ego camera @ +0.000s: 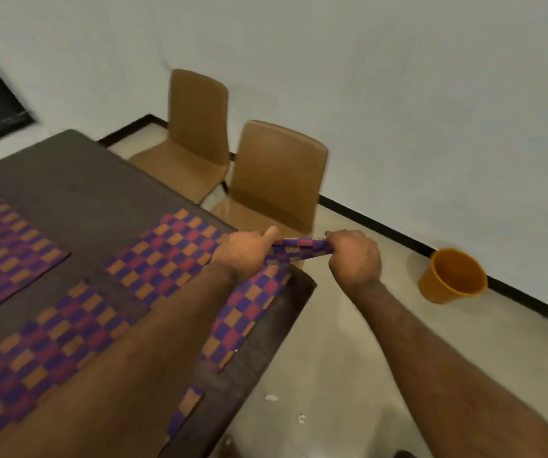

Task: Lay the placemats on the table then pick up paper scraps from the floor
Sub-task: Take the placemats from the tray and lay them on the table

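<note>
An orange bucket [453, 276] stands on the pale floor [348, 375] at the right of the frame, close to the wall's dark skirting; I can see part of its inner wall but cannot tell whether anything lies in it. At the centre of the frame my left hand [243, 254] and my right hand [355, 256] are both closed around one edge of a checked placemat [246, 312], purple, red and orange. The gripped edge runs bunched between my two fists, and the thumb of my left hand sticks up. From that edge the placemat slopes down and toward the lower centre, with its low end on the right-hand corner of the dark table [77, 180]. Three more placemats lie flat on the table: one [170, 256] just left of my left hand, one [5, 249] at the left edge of the frame, and one [44, 355] at lower left, partly under my left forearm. Two small white paper scraps [271, 397] lie on the floor at bottom centre, beside the table's edge. Two tan chairs [276, 176] stand behind the table, toward the wall.
</note>
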